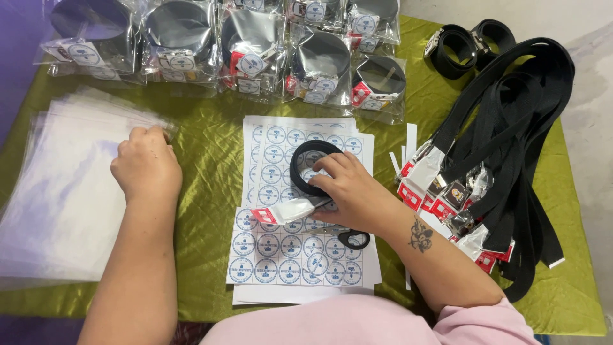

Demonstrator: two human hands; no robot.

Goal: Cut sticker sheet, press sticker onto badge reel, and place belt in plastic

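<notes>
Left hand: my left hand [145, 167] is out to the left, knuckles up, fingers curled, fingertips pressing on the far right corner of the clear bags.
Clear bags: the stack of clear plastic bags [60, 198] is fanned out flat on the left of the green cloth [211, 160].
Right hand: my right hand [350, 191] sits in the middle, fingers closed around the rolled black belt, thumb on its near side.
Rolled belt: the rolled black belt [311, 165] is coiled into a ring right on top of the sticker sheets, its wrapped buckle [284, 211] with a red tag sticking out to the left, just near of my hand.
Sticker sheets: sheets of round blue and white stickers [281, 255] lie stacked in the middle, under the belt and my right hand.
Scissors: black-handled scissors [352, 239] rest on the sheets, just near of my right wrist.
Loose belts: a heap of unrolled black belts [504, 140] runs down the right side, wrapped buckles pointing towards the middle.
Packed belts: bagged rolled belts [255, 51] line the far edge, each with a round sticker.
Paper strips: thin white paper strips [410, 142] lie between sheets and loose belts.
</notes>
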